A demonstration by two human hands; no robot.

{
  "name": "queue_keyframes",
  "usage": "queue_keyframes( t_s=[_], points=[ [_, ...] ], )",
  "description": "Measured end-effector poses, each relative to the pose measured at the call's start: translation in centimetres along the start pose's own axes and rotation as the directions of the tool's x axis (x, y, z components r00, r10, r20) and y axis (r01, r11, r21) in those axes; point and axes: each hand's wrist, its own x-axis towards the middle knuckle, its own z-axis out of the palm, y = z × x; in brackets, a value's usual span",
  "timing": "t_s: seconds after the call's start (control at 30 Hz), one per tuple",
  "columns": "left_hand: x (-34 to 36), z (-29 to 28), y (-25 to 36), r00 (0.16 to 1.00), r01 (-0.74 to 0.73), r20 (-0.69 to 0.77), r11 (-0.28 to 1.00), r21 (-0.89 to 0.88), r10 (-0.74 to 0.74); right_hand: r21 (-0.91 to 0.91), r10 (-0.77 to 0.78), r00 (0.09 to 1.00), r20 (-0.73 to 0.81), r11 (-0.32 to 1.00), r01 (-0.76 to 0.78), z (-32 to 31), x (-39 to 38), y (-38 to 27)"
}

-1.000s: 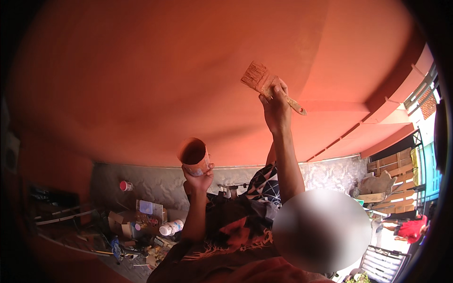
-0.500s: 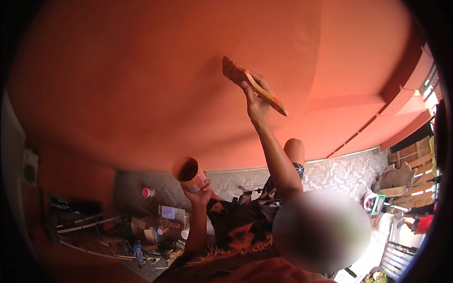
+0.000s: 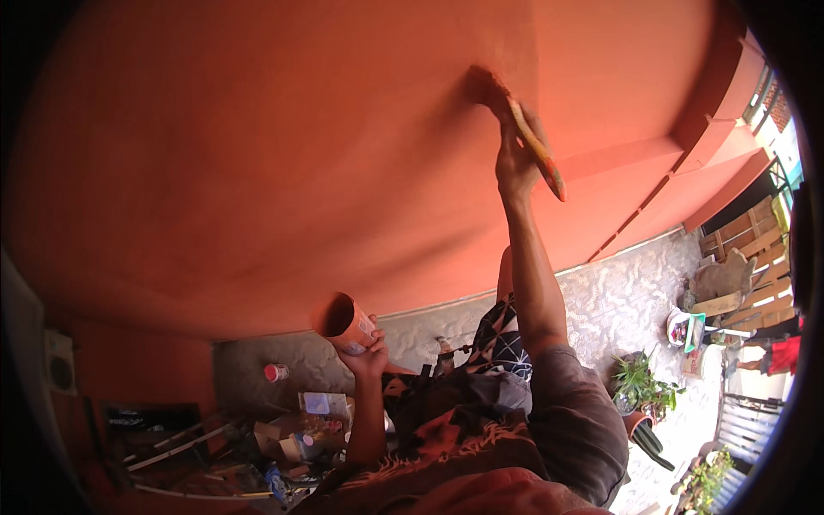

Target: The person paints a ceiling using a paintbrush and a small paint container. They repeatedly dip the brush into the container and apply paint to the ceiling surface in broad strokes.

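Stretched out toward the orange wall (image 3: 300, 172), my right hand (image 3: 517, 163) grips a wide paintbrush (image 3: 539, 154) by its wooden, paint-stained handle. The brush's dark bristle end meets or nearly meets the wall, beside its own shadow; actual contact is hard to tell. Lower down, my left hand (image 3: 369, 354) is wrapped round an orange-smeared paint container (image 3: 343, 322). Its open mouth tilts toward the wall, and the inside is too dark to see how much paint it holds.
A small red-and-white bucket (image 3: 276, 372) stands on the floor to the left. Near it lie cardboard boxes (image 3: 273, 438) and clutter. On the right are a potted plant (image 3: 639, 382), wooden pallets (image 3: 747, 249) and a person in red (image 3: 783, 354). A ledge (image 3: 635, 210) runs along the wall.
My right hand has moved the brush up and to the right, toward the wall's vertical edge. My left hand still holds the container, and the view has shifted a little.
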Motion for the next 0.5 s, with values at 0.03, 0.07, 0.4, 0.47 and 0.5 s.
queue_keyframes(
  t_s=[0.03, 0.07, 0.4, 0.47, 0.5],
  points=[
    [0.0, -0.1, 0.2, 0.999, 0.023, 0.030, 1.000, 0.011, -0.024, -0.011, -0.061, 0.995, -0.073, 0.998, 0.061, -0.5, 0.3, 0.1],
    [-0.1, -0.2, 0.4, 0.997, 0.045, 0.060, 0.999, 0.021, -0.046, -0.095, -0.112, 0.983, -0.144, 0.991, 0.099, -0.8, 0.3, 0.0],
    [-0.3, 0.0, 2.3, 1.000, -0.009, 0.017, 1.000, 0.019, 0.009, -0.069, -0.242, 0.766, 0.596, 0.934, 0.350, 9.4, -10.8, -3.0],
    [-0.8, -0.1, 2.4, 1.000, -0.011, 0.011, 0.999, 0.035, 0.011, 0.076, -0.422, 0.732, 0.536, 0.887, 0.456, 9.2, -9.7, -3.6],
    [-0.9, 0.0, 2.4, 1.000, -0.011, 0.010, 0.999, 0.043, 0.011, 0.145, -0.507, 0.707, 0.493, 0.849, 0.509, 9.1, -8.8, -3.9]
  ],
)
